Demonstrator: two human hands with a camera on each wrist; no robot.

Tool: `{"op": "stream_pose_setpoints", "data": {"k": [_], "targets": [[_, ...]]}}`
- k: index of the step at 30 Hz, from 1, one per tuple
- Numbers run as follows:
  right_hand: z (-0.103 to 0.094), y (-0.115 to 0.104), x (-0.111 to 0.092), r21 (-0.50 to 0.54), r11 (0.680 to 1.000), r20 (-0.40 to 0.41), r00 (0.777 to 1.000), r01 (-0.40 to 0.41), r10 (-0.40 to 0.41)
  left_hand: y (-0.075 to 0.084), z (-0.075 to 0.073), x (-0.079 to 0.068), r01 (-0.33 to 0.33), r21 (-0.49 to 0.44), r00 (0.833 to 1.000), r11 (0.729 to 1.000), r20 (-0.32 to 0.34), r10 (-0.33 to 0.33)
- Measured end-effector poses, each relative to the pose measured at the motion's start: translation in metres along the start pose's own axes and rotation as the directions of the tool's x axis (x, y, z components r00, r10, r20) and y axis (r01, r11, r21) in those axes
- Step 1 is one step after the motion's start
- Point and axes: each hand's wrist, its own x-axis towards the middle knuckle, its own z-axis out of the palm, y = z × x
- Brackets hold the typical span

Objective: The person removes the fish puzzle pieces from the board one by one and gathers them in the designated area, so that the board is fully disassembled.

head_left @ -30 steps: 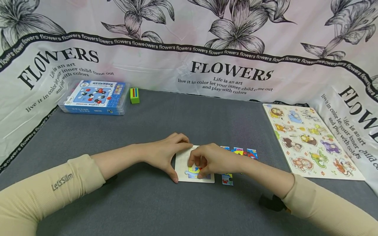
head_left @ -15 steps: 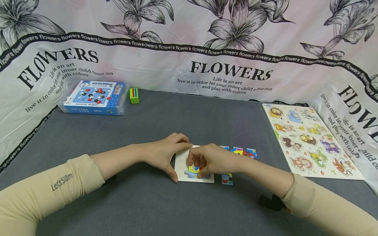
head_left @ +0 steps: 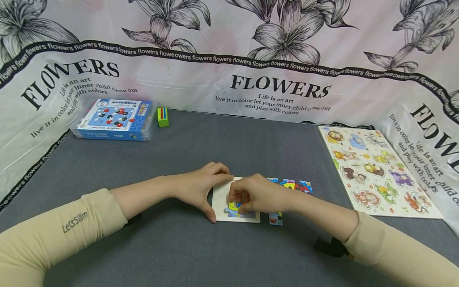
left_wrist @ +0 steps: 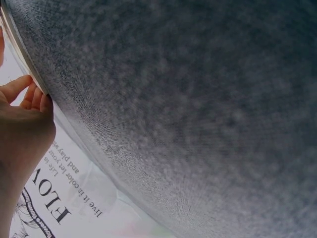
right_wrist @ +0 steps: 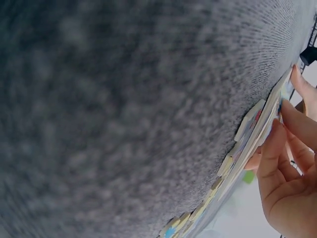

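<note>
A small pale puzzle board (head_left: 221,198) lies on the grey cloth in front of me. My left hand (head_left: 201,187) grips its left side, thumb at the near corner and fingers at the far one; the left wrist view shows fingertips (left_wrist: 30,79) at the board's edge. Over the board, my right hand (head_left: 259,194) pinches a colourful jigsaw piece (head_left: 233,206) between thumb and curled fingers, which partly cover it. A bluish jigsaw piece (head_left: 236,214) shows below it on the board. Loose jigsaw pieces (head_left: 275,219) lie right of the board, some hidden under my right wrist.
An animal picture board (head_left: 380,171) lies at the right. A clear-lidded box with a blue label (head_left: 112,119) stands back left, beside a small green block (head_left: 163,117). A flower-printed curtain (head_left: 201,83) closes off the back and sides.
The right thumb has drawn slightly upward towards the fingers over the board. The left hand, board and loose pieces look the same.
</note>
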Motion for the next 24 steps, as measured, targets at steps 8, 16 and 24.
{"op": "stream_pose_setpoints", "data": {"k": [8, 16, 24], "targets": [[-0.004, 0.000, -0.002, 0.064, 0.998, -0.015, 1.000, 0.015, -0.014, -0.001, 0.000, 0.000, -0.008, 0.010, 1.000, 1.000, -0.003, 0.008], [-0.018, 0.000, -0.013, 0.115, 0.993, -0.033, 0.999, -0.034, 0.038, -0.001, 0.000, 0.001, 0.002, 0.013, 1.000, 1.000, -0.007, -0.001], [-0.033, 0.014, -0.030, 0.144, 0.987, -0.069, 0.994, -0.076, 0.087, 0.001, 0.000, 0.001, 0.024, 0.018, 1.000, 1.000, 0.004, -0.024]]}}
